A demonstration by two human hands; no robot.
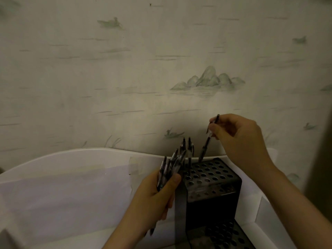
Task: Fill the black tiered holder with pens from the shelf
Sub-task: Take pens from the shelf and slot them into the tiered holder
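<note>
On the left, a white shelf [62, 186] with a curved rim is seen against wallpaper [125, 69] printed with pale green hills and small boats; a sheet of paper [71, 191] lies on it, held at its upper edge by strips of tape [134, 163]. Further right, a bundle of pens [170, 166] is gripped in the left hand [154, 196], the fingers curled round the barrels and the thumb pressed across them, the pen ends fanned upward. Just beside that hand stands the black tiered holder [212, 187], its upper tier pierced with rows of round holes and a lower perforated tier visible at the bottom edge. A few pens [188, 148] stand upright at its far left corner. To the right, a single pen [206, 141] is pinched between thumb and fingers of the right hand [240, 139], tilted, its tip at a hole on the back row of the upper tier.
</note>
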